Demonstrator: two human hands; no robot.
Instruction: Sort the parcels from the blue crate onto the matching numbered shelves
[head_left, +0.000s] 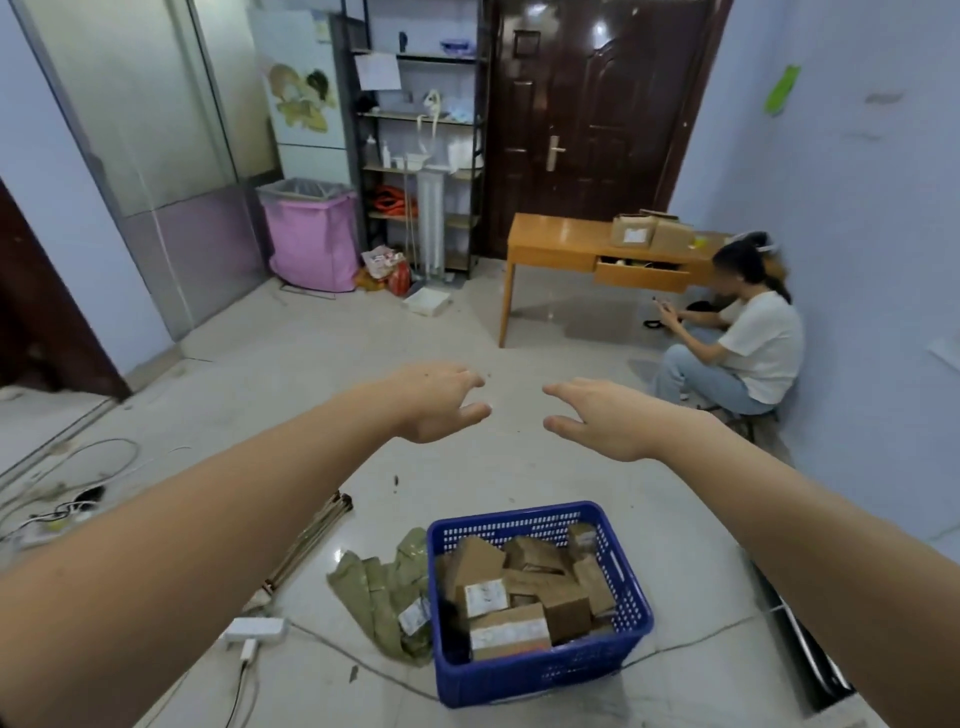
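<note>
While I'm reaching out, quick rundown:
crate: blue crate (540, 670) on the floor below my arms, full of cardboard parcels (511, 631)
left hand (434, 402): fingers loose, holding nothing
right hand (605, 418): same, spread, empty
beside crate: green mailer bags (384, 587)

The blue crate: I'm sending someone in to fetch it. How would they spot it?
On the pale tiled floor, nearest the camera wearer, below both outstretched hands, sits the blue crate. It is perforated plastic, full of brown cardboard parcels, with green mailer bags lying beside it, outside.
</note>
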